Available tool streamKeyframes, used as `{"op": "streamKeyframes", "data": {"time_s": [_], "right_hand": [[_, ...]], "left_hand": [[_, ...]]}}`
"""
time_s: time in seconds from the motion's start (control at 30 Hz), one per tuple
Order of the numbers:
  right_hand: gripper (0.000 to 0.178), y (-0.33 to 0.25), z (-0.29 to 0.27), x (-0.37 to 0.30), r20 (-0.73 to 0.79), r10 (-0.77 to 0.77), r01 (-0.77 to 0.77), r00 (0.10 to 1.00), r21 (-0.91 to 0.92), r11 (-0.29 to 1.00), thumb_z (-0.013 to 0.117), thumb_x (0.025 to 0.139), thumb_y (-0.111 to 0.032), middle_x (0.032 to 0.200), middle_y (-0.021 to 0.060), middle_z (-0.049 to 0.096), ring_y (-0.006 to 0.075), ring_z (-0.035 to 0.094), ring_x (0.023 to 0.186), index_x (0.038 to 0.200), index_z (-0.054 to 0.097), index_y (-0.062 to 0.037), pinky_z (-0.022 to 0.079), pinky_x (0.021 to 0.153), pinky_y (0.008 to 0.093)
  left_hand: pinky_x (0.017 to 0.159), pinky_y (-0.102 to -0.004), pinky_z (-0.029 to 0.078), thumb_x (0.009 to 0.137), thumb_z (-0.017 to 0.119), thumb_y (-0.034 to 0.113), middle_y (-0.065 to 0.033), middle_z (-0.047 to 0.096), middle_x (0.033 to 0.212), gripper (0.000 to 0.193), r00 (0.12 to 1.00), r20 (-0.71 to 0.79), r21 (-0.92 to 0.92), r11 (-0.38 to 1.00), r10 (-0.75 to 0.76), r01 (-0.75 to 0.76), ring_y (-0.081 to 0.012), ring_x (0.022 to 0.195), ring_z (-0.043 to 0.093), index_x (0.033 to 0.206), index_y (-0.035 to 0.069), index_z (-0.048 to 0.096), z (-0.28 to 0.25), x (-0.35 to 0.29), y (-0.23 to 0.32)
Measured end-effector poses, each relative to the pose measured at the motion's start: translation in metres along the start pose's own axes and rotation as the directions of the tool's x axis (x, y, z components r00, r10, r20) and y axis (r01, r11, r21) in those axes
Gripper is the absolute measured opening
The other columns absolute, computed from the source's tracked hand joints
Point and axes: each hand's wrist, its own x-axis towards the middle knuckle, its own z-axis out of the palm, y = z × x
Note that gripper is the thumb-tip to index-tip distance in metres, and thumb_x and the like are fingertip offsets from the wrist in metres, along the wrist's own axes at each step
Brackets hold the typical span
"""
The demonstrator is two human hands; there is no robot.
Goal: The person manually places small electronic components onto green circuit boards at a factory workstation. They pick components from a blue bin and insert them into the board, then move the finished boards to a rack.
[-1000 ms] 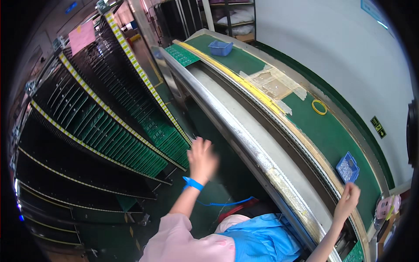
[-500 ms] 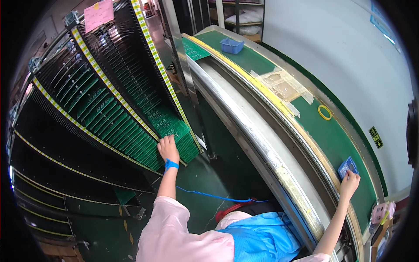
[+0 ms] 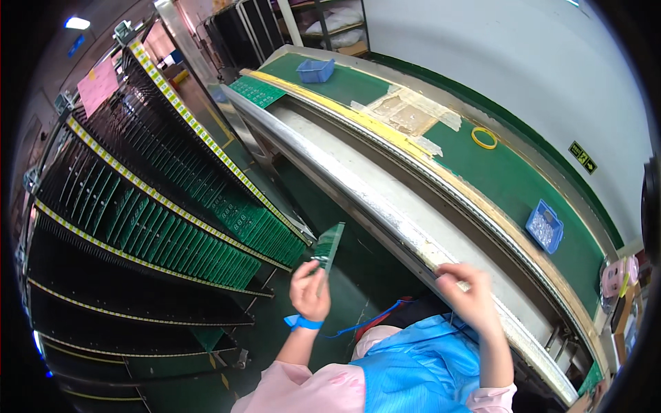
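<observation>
My left hand (image 3: pixel 310 292), with a blue strap around its wrist, grips a green circuit board (image 3: pixel 329 246) by its lower end. The board stands nearly edge-on to me, in the gap between the rack (image 3: pixel 200 241) and the metal rail (image 3: pixel 385 206). Many more green boards fill the slots of that rack, to the left of this hand. Over the rail's near part, my right hand (image 3: pixel 469 292) has its fingers pinched together; whatever is between them is too small to make out. A blue bin (image 3: pixel 544 227) of small clear parts sits farther right on the green bench.
Along the green bench top (image 3: pixel 509 168) lie a yellow tape ring (image 3: pixel 484 138) and a patch of peeling tape. A second blue bin (image 3: pixel 315 70) stands at the far end, near a green panel (image 3: pixel 255 91) across the conveyor channel. A blue cord runs from my wrist strap.
My left hand has drawn a circuit board out of the rack and brought it right. My right hand has left the blue bin and come left over the rail. The view has turned.
</observation>
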Motion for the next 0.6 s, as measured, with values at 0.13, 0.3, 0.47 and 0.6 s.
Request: {"op": "streamKeyframes", "data": {"time_s": [0.13,0.3,0.47,0.6], "right_hand": [[0.066,-0.001,0.051,-0.014,0.149,-0.059,-0.075,0.987,0.753,0.653,0.071,0.091,-0.020,0.128,0.0202,0.060,0.0233,0.063,0.108,0.145,0.040,0.0025,0.050,0.096,0.0372],[0.035,0.015,0.037,-0.019,0.035,0.204,-0.135,0.978,0.853,0.503,0.066,0.093,-0.008,0.112,0.0079,0.067,0.0181,0.063,0.102,0.125,0.055,0.0004,0.052,0.089,0.0347],[0.037,0.066,-0.019,0.001,0.113,0.482,-0.237,0.869,0.950,0.204,0.060,0.092,-0.001,0.122,0.0136,0.062,0.0267,0.065,0.107,0.129,0.051,-0.0029,0.056,0.092,0.0472],[0.033,0.112,-0.068,0.014,0.193,0.518,-0.331,0.833,0.925,0.186,0.058,0.096,-0.006,0.122,0.0145,0.063,0.0289,0.064,0.110,0.128,0.053,-0.0021,0.053,0.097,0.0495]], "left_hand": [[0.087,-0.0422,0.052,0.072,0.078,0.000,-0.0042,0.060,0.098,0.036,0.974,0.141,-0.334,0.934,0.180,-0.124,-0.0255,0.098,0.064,0.105,0.013,0.071,0.007,0.030,0.062],[0.110,-0.0416,0.033,0.075,0.070,0.015,0.0068,0.064,0.106,0.031,0.841,0.258,-0.375,0.852,0.475,-0.366,-0.0148,0.108,0.059,0.104,0.025,0.075,0.027,0.034,0.105],[0.106,-0.0500,0.034,0.074,0.074,0.011,-0.0034,0.062,0.118,0.030,0.855,0.398,-0.261,0.935,0.332,-0.241,-0.0282,0.117,0.052,0.104,0.017,0.073,0.048,0.048,0.096],[0.109,-0.0535,0.031,0.079,0.067,0.008,-0.0164,0.052,0.135,0.045,0.905,0.422,0.147,0.980,0.062,-0.136,-0.0399,0.129,0.041,0.123,0.006,0.059,0.059,0.060,0.030]]}}
